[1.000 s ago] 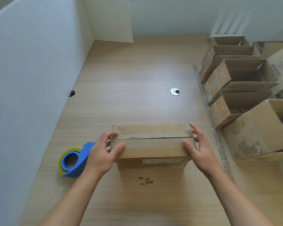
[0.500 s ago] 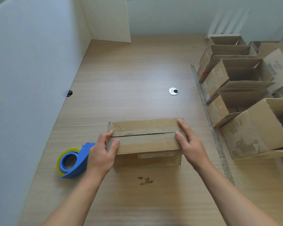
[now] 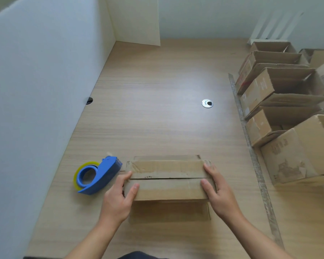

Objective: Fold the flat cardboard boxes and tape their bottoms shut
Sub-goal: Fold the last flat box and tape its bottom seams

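Note:
A cardboard box stands on the wooden table with its two flaps folded shut on top; a seam runs between them, with no tape visible on it. My left hand grips the box's left end, thumb on the near flap and fingers round the corner. At the right end, my right hand holds the box with its thumb on the near flap and its fingers along the edge. Just left of the box lies a blue tape dispenser with a yellowish roll.
Several folded open cardboard boxes lie in a row along the right side, behind a metal strip. A round metal grommet sits mid-table. White partition walls close the left and back.
The box has come a little nearer to me and closer to the tape dispenser. Both hands stayed on its ends.

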Demonstrator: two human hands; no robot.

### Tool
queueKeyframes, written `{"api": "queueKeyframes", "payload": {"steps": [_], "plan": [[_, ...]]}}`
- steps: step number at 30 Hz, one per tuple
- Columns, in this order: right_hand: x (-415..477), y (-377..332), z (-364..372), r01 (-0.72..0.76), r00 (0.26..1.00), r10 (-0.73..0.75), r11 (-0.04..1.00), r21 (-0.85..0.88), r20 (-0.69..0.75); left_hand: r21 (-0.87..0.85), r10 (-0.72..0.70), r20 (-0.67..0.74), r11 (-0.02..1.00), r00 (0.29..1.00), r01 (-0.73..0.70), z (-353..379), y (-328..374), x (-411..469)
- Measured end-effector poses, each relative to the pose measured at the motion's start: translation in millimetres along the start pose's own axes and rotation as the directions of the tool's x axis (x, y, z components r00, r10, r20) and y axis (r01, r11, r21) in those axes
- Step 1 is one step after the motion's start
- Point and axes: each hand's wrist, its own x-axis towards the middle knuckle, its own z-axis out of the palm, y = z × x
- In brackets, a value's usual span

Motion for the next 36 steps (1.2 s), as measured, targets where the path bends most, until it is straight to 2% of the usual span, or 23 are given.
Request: {"api": "queueKeyframes", "payload": {"steps": [4, 6, 9, 11, 13, 15, 17, 22, 25, 28, 31, 33, 36], "plan": [[7, -1, 7, -0.002, 1.0, 0.001, 0.997, -0.072, -0.015, -0.021, -0.023, -0.03, 1.0, 0.999, 0.022, 6, -3, 5], [13, -4, 5, 0.0, 1.0, -0.002, 0.985, -0.173, -0.012, -0.024, -0.012, -0.029, 1.0, 0.999, 0.012, 7, -3, 9], [19, -15, 0, 0.02, 1.0, -0.005, 0.851, -0.525, 0.031, -0.03, 0.002, -0.027, 1.0, 1.0, -0.003, 7, -5, 13], [22, -31, 7, 0.138, 0.99, -0.084, 0.738, -0.66, 0.112, -0.039, 0.003, -0.018, 0.999, 1.0, -0.004, 7, -5, 15], [21, -56, 26, 0.288, 0.956, -0.168, 0.705, -0.648, 0.242, -0.041, 0.005, -0.012, 0.999, 1.0, -0.006, 9, -4, 16], [16, -70, 51, 0.339, 0.924, -0.124, 0.701, -0.628, 0.361, -0.047, 0.008, -0.008, 0.999, 1.0, -0.008, 9, -7, 18], [13, -69, 70, 0.317, 0.933, -0.09, 0.664, -0.677, 0.349, -0.051, 0.01, 0.015, 0.999, 1.0, -0.009, 6, -12, 20], [11, -54, 80, 0.313, 0.95, -0.18, 0.532, -0.787, 0.256, -0.077, 0.082, 0.147, 0.994, 0.986, -0.072, -7, -22, 19], [10, -56, 81, 0.303, 0.953, -0.184, 0.526, -0.795, 0.242, -0.047, 0.114, 0.164, 0.993, 0.98, -0.108, -17, -30, 23], [10, -57, 83, 0.277, 0.96, -0.147, 0.573, -0.771, 0.236, 0.058, 0.115, 0.073, 0.991, 0.991, -0.119, -32, -38, 35], [11, -58, 81, 0.239, 0.968, -0.1, 0.632, -0.737, 0.228, 0.393, 0.08, -0.005, 0.917, 0.997, -0.072, -48, -48, 51], [12, -61, 80, 0.224, 0.972, -0.093, 0.654, -0.722, 0.218, 0.585, -0.02, 0.05, 0.811, 0.999, -0.013, -56, -57, 59], [13, -68, 79, 0.2, 0.976, -0.08, 0.682, -0.703, 0.2, 0.702, -0.116, 0.184, 0.711, 0.976, -0.047, -56, -69, 66]]}}
